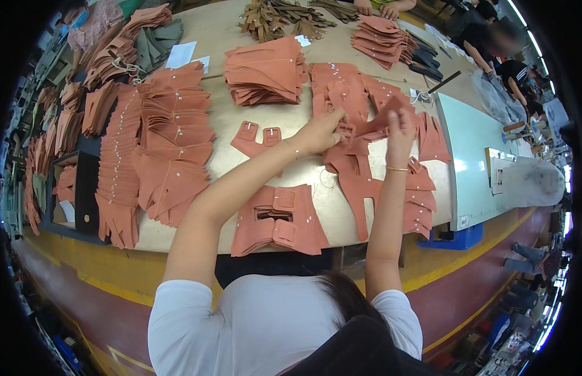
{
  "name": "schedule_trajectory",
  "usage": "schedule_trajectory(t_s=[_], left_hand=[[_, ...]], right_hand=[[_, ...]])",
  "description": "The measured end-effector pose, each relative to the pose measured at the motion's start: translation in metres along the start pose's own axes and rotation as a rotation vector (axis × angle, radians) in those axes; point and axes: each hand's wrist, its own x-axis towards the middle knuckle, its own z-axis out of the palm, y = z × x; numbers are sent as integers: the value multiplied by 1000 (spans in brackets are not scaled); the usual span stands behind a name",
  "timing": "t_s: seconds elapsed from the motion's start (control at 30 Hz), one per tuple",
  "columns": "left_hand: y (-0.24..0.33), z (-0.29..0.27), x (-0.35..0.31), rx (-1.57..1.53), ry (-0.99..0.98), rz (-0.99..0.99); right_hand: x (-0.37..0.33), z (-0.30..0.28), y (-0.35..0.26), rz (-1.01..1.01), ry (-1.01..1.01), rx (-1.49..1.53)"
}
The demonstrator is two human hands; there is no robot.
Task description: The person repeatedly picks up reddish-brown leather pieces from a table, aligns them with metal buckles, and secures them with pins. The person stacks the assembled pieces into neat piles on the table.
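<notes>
Over the pale worktable (306, 170), two bare hands work on one salmon piece (373, 125) with a covered buckle (346, 130). The left hand (326, 130) has its thumb and fingers closed together at the buckle. The right hand (400, 128) is raised with its fingers bent inward; it seems to pinch the piece's far end, though this spot is too small to be sure.

Just left of the left forearm lies one loose two-armed piece (246, 145) bearing two buckles. One low stack (253, 235) near the front edge shows two more buckles, one taller stack (262, 72) stands behind, and two long overlapping rows (120, 156) run down the left side.

One light green board (479, 141) covers the table's right end. The floor (125, 282) is yellow and dark red. Across the table a co-worker's two hands (389, 9) show, and other people sit or stand further off.

At the left, one black box (95, 194) holds salmon pieces and a white paper (68, 211). One blue bin (467, 237) sits below the board.
</notes>
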Motion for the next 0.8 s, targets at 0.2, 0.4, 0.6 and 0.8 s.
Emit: schedule_trajectory(t_s=[0.2,0.4,0.6,0.8], left_hand=[[-16,2,-17,194,-11,-17],[-71,-71,-76,478,351,-344],[-108,-80,-129,477,249,-730],[-84,-80,-109,23,386,-520]], right_hand=[[10,-47,-59,-368,291,-173],[-33,-110,-126,-402,429,-224],[-71,-109,-132,-334,159,-5],[-91,-61,-131,-323,-64,-253]])
